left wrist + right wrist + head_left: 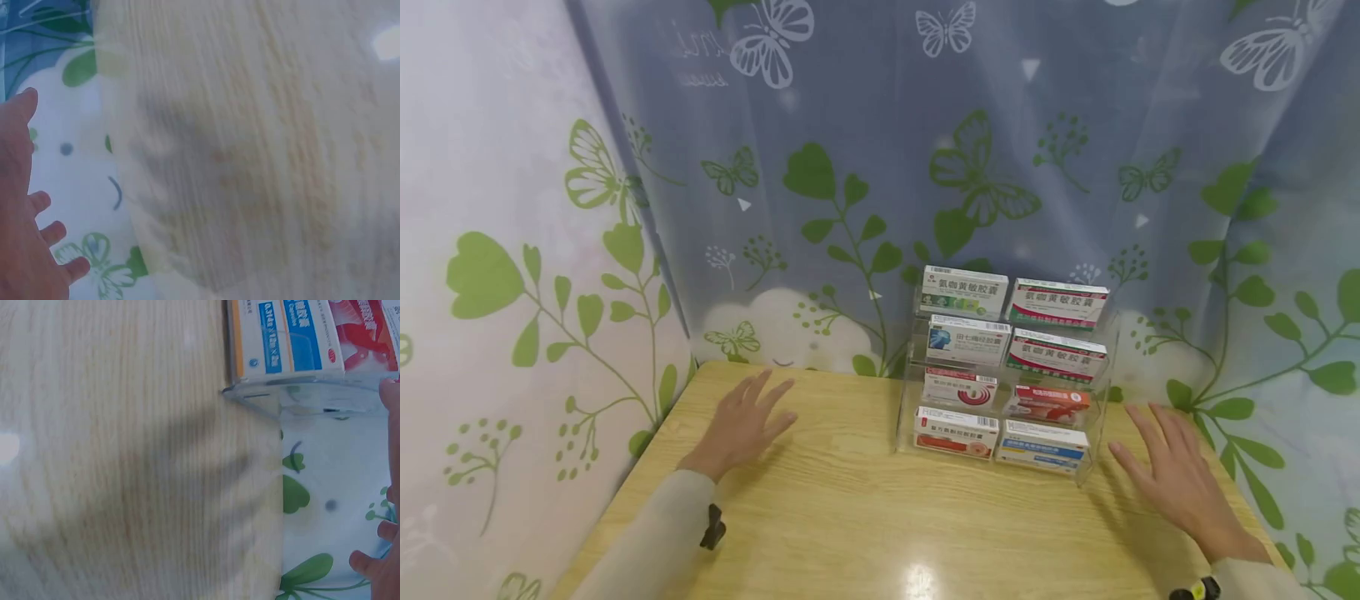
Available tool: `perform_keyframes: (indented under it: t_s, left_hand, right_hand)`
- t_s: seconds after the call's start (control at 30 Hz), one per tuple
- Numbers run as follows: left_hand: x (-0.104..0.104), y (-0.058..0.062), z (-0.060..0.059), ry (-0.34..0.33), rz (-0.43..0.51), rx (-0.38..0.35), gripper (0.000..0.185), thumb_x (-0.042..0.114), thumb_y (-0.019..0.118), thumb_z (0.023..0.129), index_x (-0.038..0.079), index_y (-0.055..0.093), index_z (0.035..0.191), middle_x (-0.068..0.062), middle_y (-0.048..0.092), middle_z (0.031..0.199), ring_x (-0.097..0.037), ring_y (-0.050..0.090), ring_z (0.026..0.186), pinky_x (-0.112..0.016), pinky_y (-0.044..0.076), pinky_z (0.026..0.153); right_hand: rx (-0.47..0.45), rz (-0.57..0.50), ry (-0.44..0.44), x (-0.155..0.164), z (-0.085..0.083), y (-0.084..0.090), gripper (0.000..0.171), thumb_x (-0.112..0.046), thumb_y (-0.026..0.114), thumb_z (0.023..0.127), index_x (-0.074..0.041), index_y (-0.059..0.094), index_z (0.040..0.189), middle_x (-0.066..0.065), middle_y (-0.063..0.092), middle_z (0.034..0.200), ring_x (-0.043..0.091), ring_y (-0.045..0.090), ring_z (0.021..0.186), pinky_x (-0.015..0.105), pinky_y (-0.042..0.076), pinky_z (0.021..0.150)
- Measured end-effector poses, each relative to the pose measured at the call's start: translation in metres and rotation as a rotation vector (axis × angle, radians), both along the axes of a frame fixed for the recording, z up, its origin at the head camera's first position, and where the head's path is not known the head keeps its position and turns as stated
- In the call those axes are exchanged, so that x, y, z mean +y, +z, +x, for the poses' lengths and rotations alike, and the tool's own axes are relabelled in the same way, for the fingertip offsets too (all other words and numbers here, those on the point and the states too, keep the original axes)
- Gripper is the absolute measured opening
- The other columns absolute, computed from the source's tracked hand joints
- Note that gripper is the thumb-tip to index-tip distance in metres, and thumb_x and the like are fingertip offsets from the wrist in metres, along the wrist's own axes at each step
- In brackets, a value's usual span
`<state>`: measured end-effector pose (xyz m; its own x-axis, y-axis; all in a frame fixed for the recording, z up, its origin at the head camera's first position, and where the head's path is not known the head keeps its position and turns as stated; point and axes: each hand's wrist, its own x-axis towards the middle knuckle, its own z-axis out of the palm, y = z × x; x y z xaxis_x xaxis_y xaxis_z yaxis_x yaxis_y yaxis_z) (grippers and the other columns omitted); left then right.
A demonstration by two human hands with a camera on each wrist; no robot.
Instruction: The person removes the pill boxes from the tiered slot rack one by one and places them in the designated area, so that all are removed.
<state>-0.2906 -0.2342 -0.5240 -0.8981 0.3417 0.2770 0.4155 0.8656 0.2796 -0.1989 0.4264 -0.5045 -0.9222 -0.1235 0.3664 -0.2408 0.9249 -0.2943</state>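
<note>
A clear tiered display rack (904, 417) stands right of the middle of the table, with several medicine boxes in two columns. Its lowest tier holds a white and red box (957, 433) and a white box with blue and orange bands (1042, 447). Above these sit a red box (1051, 404) and, at the top left, a green and white box (964, 293). My left hand (741, 425) hovers over the table left of the rack, fingers spread, holding nothing. To the rack's right, my right hand (1176, 471) is likewise spread and holds nothing, its thumb nearest the rack.
The wood-grain table (835, 517) carries the rack near its back edge. Behind it hangs a blue curtain (865, 100) with butterflies and leaves. Pale printed cloth (512, 192) closes off the left side, and similar cloth (1307, 275) the right.
</note>
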Motion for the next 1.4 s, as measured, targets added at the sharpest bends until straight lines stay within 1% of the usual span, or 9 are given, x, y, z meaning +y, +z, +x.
perform_keyframes:
  t_s: [0.17,0.4,0.53,0.63,0.77,0.97,1.07,1.27,1.4]
  left_hand:
    - [0.013,0.011,-0.001,-0.037,0.019,-0.029,0.065,0.048,0.058,0.112,0.019,0.043,0.168,-0.026,0.030,0.175,-0.056,0.034,0.156,-0.086,0.037,0.111]
    - [0.034,0.029,-0.001,-0.109,0.108,-0.113,0.067,0.048,0.060,0.112,0.020,0.040,0.170,-0.023,0.026,0.178,-0.053,0.030,0.160,-0.081,0.036,0.118]
    - [0.050,0.040,-0.001,-0.144,0.138,-0.137,0.066,0.048,0.061,0.112,0.021,0.041,0.169,-0.021,0.027,0.178,-0.051,0.031,0.161,-0.076,0.038,0.121]
    - [0.064,0.048,0.000,-0.171,0.150,-0.158,0.067,0.049,0.061,0.111,0.022,0.041,0.169,-0.019,0.028,0.178,-0.049,0.032,0.161,-0.074,0.039,0.122]
    - [0.082,0.056,0.000,-0.208,0.166,-0.151,0.066,0.048,0.063,0.111,0.020,0.044,0.167,-0.017,0.034,0.176,-0.044,0.037,0.160,-0.068,0.042,0.123]
    - [0.109,0.060,-0.003,-0.263,0.177,-0.085,0.062,0.044,0.068,0.108,0.015,0.052,0.161,-0.011,0.049,0.165,-0.034,0.048,0.154,-0.057,0.044,0.126]
    - [0.123,0.062,-0.004,-0.288,0.184,-0.076,0.058,0.041,0.070,0.108,0.015,0.056,0.157,-0.009,0.056,0.157,-0.032,0.054,0.148,-0.053,0.047,0.124]
    - [0.147,0.064,-0.002,-0.347,0.208,-0.064,0.051,0.030,0.075,0.106,0.015,0.061,0.153,-0.008,0.062,0.149,-0.030,0.062,0.137,-0.049,0.055,0.116]
    - [0.163,0.063,-0.001,-0.377,0.218,-0.074,0.048,0.026,0.075,0.106,0.015,0.062,0.151,-0.007,0.065,0.146,-0.028,0.065,0.133,-0.047,0.056,0.114]
  right_hand:
    - [-0.012,-0.072,0.028,-0.006,-0.005,0.009,0.073,-0.035,0.060,0.113,-0.007,0.027,0.172,0.042,0.025,0.168,0.068,0.026,0.148,0.089,0.022,0.111]
    - [0.013,-0.156,0.075,-0.016,-0.011,0.023,0.076,-0.029,0.061,0.112,-0.011,0.021,0.175,0.035,0.025,0.173,0.067,0.028,0.150,0.089,0.022,0.113]
    - [-0.008,-0.202,0.106,-0.022,-0.013,0.028,0.081,-0.025,0.062,0.113,-0.018,0.013,0.177,0.034,0.022,0.175,0.067,0.035,0.145,0.086,0.038,0.107]
    - [-0.044,-0.226,0.129,-0.026,-0.014,0.029,0.082,-0.023,0.060,0.113,-0.019,0.008,0.177,0.036,0.020,0.174,0.068,0.044,0.136,0.081,0.052,0.094]
    - [-0.070,-0.257,0.152,-0.032,-0.016,0.030,0.082,-0.022,0.061,0.113,-0.019,0.009,0.177,0.037,0.022,0.172,0.067,0.051,0.130,0.075,0.059,0.087]
    - [-0.107,-0.284,0.152,-0.040,-0.018,0.029,0.083,-0.023,0.060,0.114,-0.023,0.007,0.178,0.038,0.020,0.173,0.067,0.055,0.127,0.072,0.062,0.084]
    - [-0.123,-0.290,0.148,-0.042,-0.021,0.026,0.085,-0.024,0.060,0.114,-0.026,0.004,0.178,0.038,0.018,0.174,0.068,0.056,0.127,0.071,0.063,0.083]
    - [-0.104,-0.291,0.164,-0.043,-0.024,0.020,0.087,-0.019,0.063,0.113,-0.026,0.005,0.178,0.036,0.019,0.175,0.066,0.061,0.122,0.058,0.067,0.077]
    - [-0.103,-0.314,0.167,-0.044,-0.025,0.020,0.089,-0.015,0.064,0.112,-0.024,0.005,0.178,0.035,0.024,0.174,0.066,0.061,0.123,0.054,0.067,0.075]
